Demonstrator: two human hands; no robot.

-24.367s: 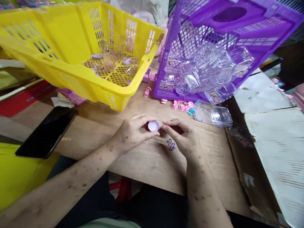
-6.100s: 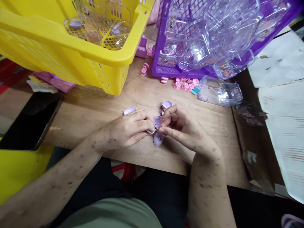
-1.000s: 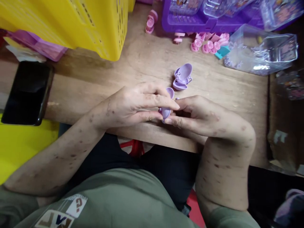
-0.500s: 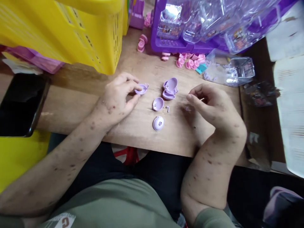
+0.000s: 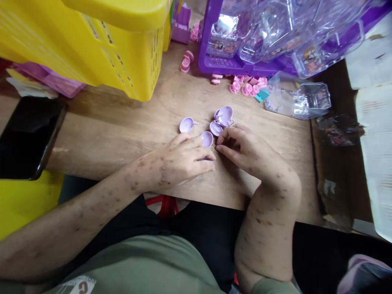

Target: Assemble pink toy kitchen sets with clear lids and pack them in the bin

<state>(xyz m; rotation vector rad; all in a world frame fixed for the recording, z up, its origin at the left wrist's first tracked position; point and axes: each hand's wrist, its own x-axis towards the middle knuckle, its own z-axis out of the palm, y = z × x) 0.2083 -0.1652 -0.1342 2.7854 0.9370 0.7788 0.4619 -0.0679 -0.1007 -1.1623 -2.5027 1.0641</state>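
My left hand (image 5: 186, 159) lies over the table, fingers curled down beside a small lilac toy bowl (image 5: 207, 139). Whatever is under those fingers is hidden. Pinched at the fingertips, my right hand (image 5: 234, 145) touches down just right of that bowl; anything in the pinch is too small to make out. A second lilac bowl (image 5: 186, 125) with a little stem rests behind my left hand. Close behind my right hand sits a cluster of lilac bowl-shaped pieces (image 5: 225, 115), one leaning on another, with a shallow piece (image 5: 216, 128) in front.
A yellow basket (image 5: 147, 65) stands at the back left, and a purple crate (image 5: 205, 61) of clear plastic packs at the back right. Pink toy parts (image 5: 245, 87), a teal piece (image 5: 262, 96) and a clear bag (image 5: 281, 100) lie before the crate. A phone (image 5: 29, 136) is left.
My left hand let go of the stemmed bowl and came nearer, over where a domed lilac piece lay. My right hand moved left to where a tiny lilac hook lay.
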